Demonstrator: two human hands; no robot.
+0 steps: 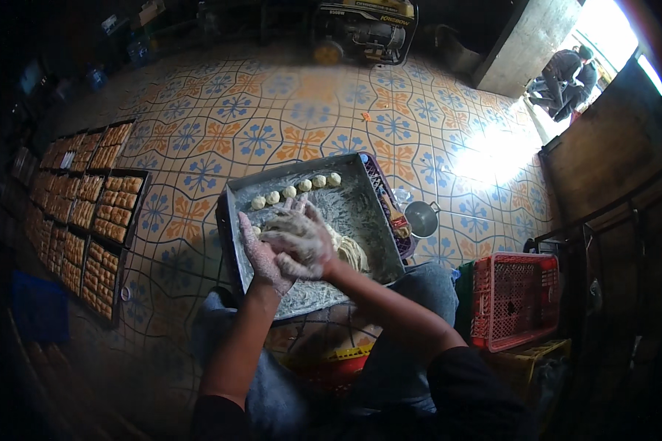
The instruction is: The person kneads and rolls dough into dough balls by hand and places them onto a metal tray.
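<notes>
Above a floured metal tray point(248, 192), my left hand point(257, 253) is turned palm up, open, its skin dusted white. My right hand point(307, 241), thickly coated with flour and dough, lies across the left palm with its fingers spread and slightly blurred. Whether any dough sits between the palms is hidden. Several pale dough balls point(290, 192) form a row along the tray's far side, and another ball partly shows beside my left hand. A larger soft lump of dough point(353, 254) rests to the right of my right hand.
A purple crate point(376, 173) shows under the tray; a brush point(399, 223) lies at its right edge. Beyond stands a metal pot point(422, 218). Trays of browned buns point(118, 209) cover the left floor. A red crate point(516, 298) is at right, a generator point(364, 33) far back, people point(566, 81) outside.
</notes>
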